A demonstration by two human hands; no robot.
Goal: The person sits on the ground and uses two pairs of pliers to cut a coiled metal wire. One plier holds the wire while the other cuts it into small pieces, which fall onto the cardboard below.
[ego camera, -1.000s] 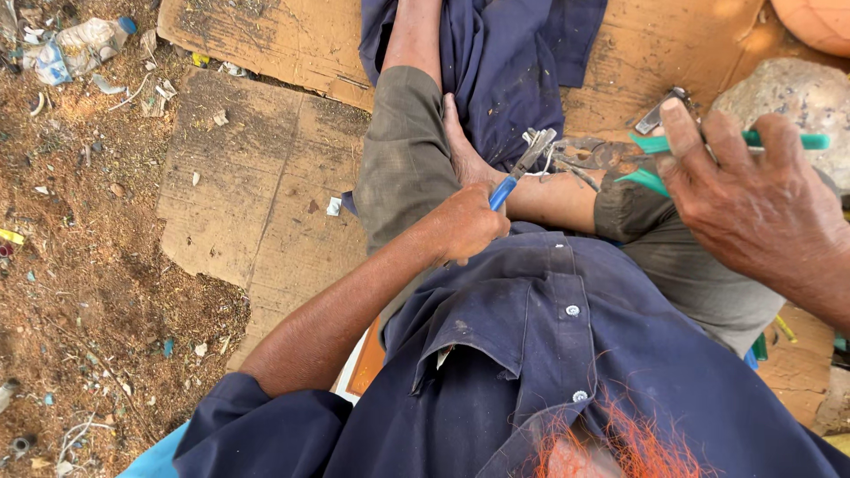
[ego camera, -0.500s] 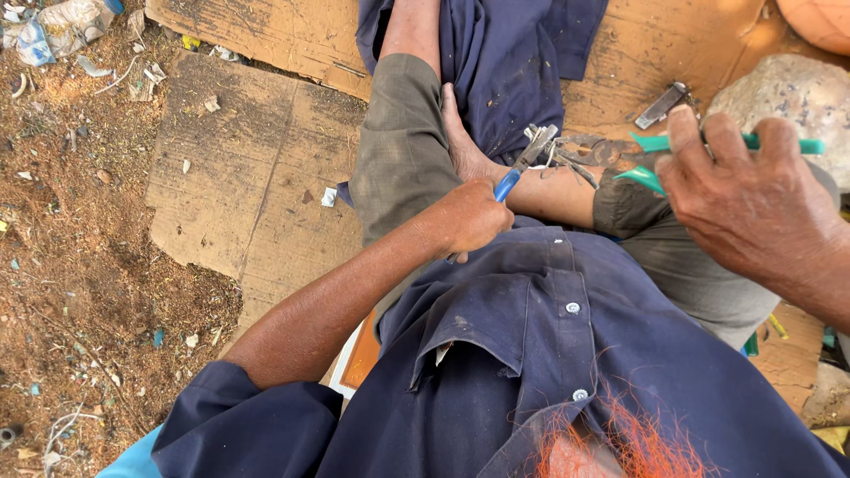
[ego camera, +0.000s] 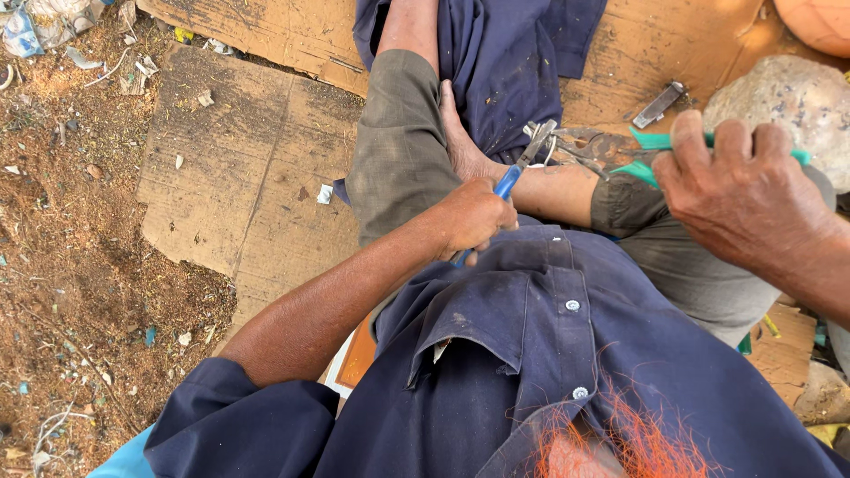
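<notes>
Left hand (ego camera: pixel 474 217), mid-frame, fingers wrapped tight round blue-handled pliers (ego camera: pixel 522 164), metal nose aimed up-right at a tangle of wire (ego camera: pixel 575 150). Right hand (ego camera: pixel 739 190), right edge, fingers curled over a green strip (ego camera: pixel 651 142). Crumpled white-and-blue wrapper (ego camera: pixel 35 22) in the upper left corner, beside flattened brown cardboard (ego camera: pixel 239 186).

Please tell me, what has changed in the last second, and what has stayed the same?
Little changed. The right hand, still gripping the green tool, slid slightly left toward the middle. The view drifted a little, so the litter at top left sits nearer the corner. The left hand keeps its grip on the blue-handled pliers over the crossed legs, and the small metal piece stays on the cardboard.
</notes>
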